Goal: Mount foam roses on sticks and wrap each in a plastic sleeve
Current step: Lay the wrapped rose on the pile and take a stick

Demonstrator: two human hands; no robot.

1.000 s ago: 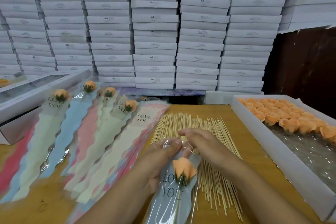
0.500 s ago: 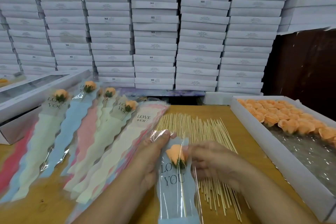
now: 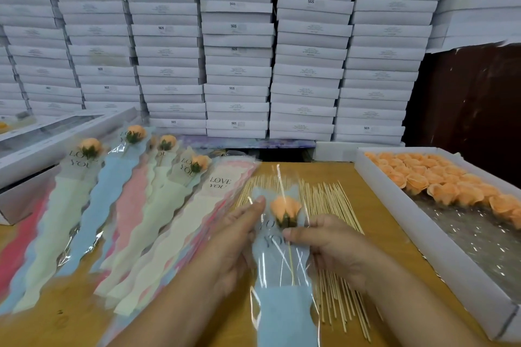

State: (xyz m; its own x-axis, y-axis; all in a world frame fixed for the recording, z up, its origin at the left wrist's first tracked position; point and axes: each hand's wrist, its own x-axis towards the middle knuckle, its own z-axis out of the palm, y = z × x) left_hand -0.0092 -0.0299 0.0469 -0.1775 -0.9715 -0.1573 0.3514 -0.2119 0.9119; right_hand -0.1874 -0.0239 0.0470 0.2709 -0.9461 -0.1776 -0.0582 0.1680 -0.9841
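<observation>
An orange foam rose [image 3: 285, 209] on a thin wooden stick sits inside a light-blue plastic sleeve [image 3: 284, 301] printed "LOVE YOU". My left hand [image 3: 239, 236] holds the sleeve's left edge, thumb up near the rose. My right hand [image 3: 329, 245] pinches the sleeve just below the rose head. Beneath them lies a spread of bare wooden sticks [image 3: 329, 200]. Several wrapped roses [image 3: 90, 146] lie fanned out to the left, beside a stack of flat sleeves [image 3: 217, 186].
A white tray [image 3: 423, 234] of loose orange foam roses [image 3: 439, 180] stands at the right on the wooden table [image 3: 375, 200]. Long white boxes [image 3: 33, 149] sit at the far left. Stacks of white cartons [image 3: 236, 45] wall off the back.
The sleeved rose has slid away from me, up over the sticks. My left thumb moved up alongside the rose, and my right hand shifted down to pinch below the flower head.
</observation>
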